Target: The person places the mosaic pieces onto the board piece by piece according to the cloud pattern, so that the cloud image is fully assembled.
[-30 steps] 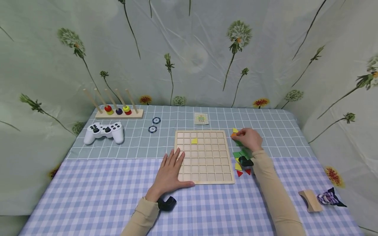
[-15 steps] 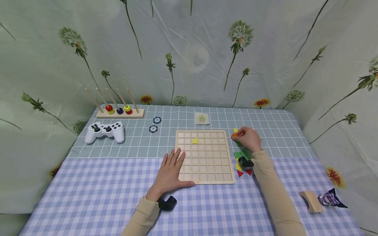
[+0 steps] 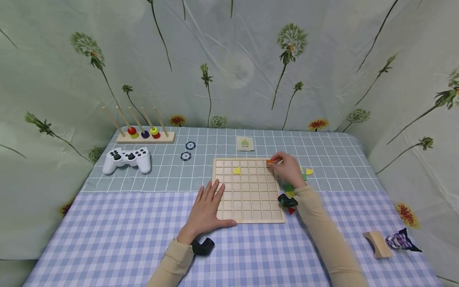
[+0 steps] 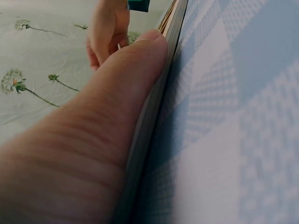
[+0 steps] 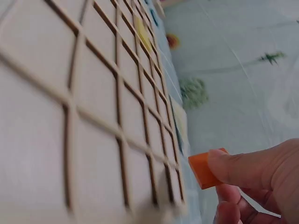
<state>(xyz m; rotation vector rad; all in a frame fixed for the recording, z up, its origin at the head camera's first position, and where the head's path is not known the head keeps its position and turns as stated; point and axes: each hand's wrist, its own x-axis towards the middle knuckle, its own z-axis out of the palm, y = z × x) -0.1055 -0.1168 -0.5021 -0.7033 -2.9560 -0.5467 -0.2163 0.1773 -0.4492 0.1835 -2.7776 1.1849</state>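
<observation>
A square wooden grid board [image 3: 247,191] lies on the table, with one yellow tile [image 3: 236,170] in a cell of its upper part. My left hand [image 3: 206,209] rests on the board's left edge, fingers straight and spread, the thumb along the front edge. Over the board's far right corner, my right hand [image 3: 288,169] pinches an orange tile [image 5: 205,169] between thumb and fingers. In the right wrist view the tile is held just above the grid. Beside the board's right edge lie green tiles [image 3: 288,188], yellow tiles [image 3: 309,172] and a red triangle [image 3: 291,211], partly hidden by the right wrist.
Behind the board lies a small pattern card [image 3: 245,143]. A white game controller [image 3: 127,160], a peg stand with coloured beads [image 3: 145,138] and two round chips [image 3: 185,156] are at the left. A wooden arch block [image 3: 378,244] and a purple figure [image 3: 401,240] sit at the right.
My right hand has carried the orange tile leftward from the loose pieces to over the board's right corner. More of the yellow and green pieces now show. The left hand has stayed put.
</observation>
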